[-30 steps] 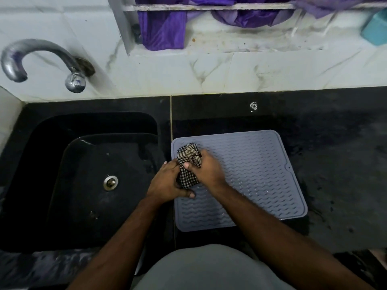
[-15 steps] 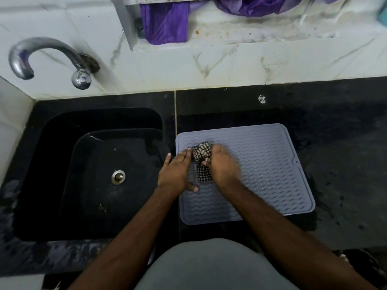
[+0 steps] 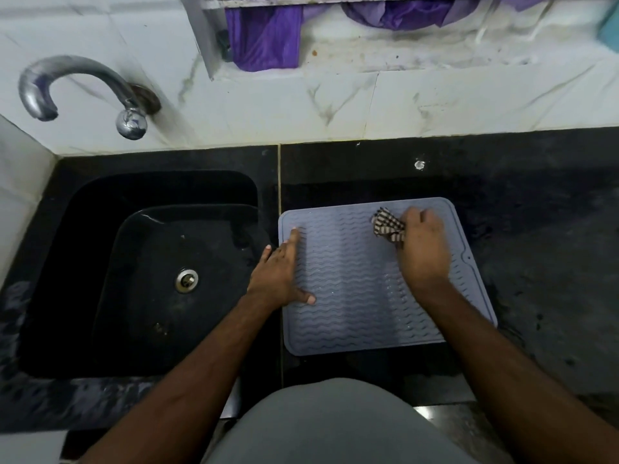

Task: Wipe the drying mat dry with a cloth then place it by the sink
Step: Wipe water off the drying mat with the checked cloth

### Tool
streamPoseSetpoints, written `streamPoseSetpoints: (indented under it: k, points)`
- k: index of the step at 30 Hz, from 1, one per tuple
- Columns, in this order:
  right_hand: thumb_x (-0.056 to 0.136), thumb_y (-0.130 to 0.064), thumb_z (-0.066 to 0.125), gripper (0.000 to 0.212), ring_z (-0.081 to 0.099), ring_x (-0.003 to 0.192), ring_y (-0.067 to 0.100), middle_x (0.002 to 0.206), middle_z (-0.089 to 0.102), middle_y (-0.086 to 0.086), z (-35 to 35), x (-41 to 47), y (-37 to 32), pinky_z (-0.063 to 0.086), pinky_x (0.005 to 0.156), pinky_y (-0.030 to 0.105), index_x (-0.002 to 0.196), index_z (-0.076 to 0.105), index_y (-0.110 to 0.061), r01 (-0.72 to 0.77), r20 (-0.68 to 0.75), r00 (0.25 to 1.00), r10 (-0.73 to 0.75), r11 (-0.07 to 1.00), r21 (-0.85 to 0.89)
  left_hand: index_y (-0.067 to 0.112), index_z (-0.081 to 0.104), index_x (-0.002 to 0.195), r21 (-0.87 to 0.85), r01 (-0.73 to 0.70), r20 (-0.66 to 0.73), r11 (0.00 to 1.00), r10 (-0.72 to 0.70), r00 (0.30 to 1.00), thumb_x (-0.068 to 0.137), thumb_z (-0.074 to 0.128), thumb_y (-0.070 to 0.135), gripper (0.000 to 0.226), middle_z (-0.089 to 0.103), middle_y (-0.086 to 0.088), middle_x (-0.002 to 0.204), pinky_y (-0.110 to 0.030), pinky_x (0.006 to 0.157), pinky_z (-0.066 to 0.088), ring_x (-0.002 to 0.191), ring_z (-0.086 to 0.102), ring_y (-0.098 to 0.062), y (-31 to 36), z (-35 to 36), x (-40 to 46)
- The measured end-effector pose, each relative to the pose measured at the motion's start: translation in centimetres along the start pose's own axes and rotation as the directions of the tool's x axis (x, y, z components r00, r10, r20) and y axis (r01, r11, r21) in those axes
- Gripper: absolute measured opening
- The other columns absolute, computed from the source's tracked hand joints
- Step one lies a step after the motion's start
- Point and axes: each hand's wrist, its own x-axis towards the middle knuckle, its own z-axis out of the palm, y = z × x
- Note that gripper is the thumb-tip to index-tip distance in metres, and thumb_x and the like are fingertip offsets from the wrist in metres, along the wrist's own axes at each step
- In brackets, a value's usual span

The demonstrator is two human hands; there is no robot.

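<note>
Dark stone counter carries the mat flat just right of the sink, its left edge close along the seam beside the basin and its longer side running away from the person. Right hand grips the bunched checked cloth at the mat's far right corner, so the unwiped ridges (droplets glint near the middle) lie toward the person and leftward. Left hand lies flat and released, fingers straight, pressing the mat's left edge to steady it.
</note>
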Motion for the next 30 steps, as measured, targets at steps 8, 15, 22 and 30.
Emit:
streamPoseSetpoints:
  k: [8, 15, 22, 30]
  points:
    - [0.1, -0.032, 0.054, 0.043, 0.054, 0.113, 0.022, 0.14, 0.057, -0.006, 4.9, -5.0, -8.3, 0.044, 0.093, 0.039, 0.142, 0.05, -0.038, 0.459, 0.288, 0.777, -0.56, 0.817, 0.349, 0.03, -0.044, 0.144, -0.066, -0.046, -0.026, 0.997, 0.044, 0.999, 0.051, 0.081, 0.076, 0.163, 0.019, 0.007, 0.167, -0.046, 0.126, 0.004, 0.152, 0.022, -0.015, -0.9, 0.0, -0.5]
    - [0.099, -0.025, 0.056, 0.048, 0.046, 0.1, 0.014, 0.148, 0.048, -0.018, 6.4, -5.2, -4.1, 0.04, 0.078, 0.035, 0.143, 0.048, -0.043, 0.724, 0.277, 0.639, -0.717, 0.683, 0.097, 0.023, -0.037, 0.15, -0.053, -0.028, -0.005, 0.998, 0.028, 1.0, 0.043, 0.073, 0.079, 0.163, 0.012, 0.007, 0.168, -0.046, 0.126, 0.003, 0.153, 0.016, -0.013, -0.7, 0.0, -0.1]
    - [0.092, -0.023, 0.064, 0.037, 0.052, 0.102, 0.017, 0.128, 0.065, -0.018, 2.4, -2.7, -0.2, 0.044, 0.08, 0.038, 0.125, 0.065, -0.039, 0.687, 0.275, 0.709, -0.649, 0.724, -0.064, 0.023, -0.027, 0.155, -0.032, -0.031, 0.004, 0.999, 0.031, 1.0, 0.052, 0.081, 0.074, 0.158, -0.004, 0.008, 0.169, -0.047, 0.126, -0.001, 0.154, 0.009, -0.012, -1.2, 0.3, 0.0]
    - [0.087, -0.003, 0.063, 0.048, 0.048, 0.099, 0.017, 0.118, 0.068, -0.006, 1.2, -2.8, -5.0, 0.044, 0.078, 0.032, 0.129, 0.062, -0.026, 0.175, 0.07, 0.979, -0.193, 0.962, 0.207, 0.024, -0.032, 0.152, -0.034, -0.026, -0.003, 0.999, 0.026, 1.0, 0.053, 0.082, 0.074, 0.159, 0.001, 0.007, 0.169, -0.047, 0.125, 0.0, 0.154, 0.01, -0.013, -1.0, 0.1, -0.1]
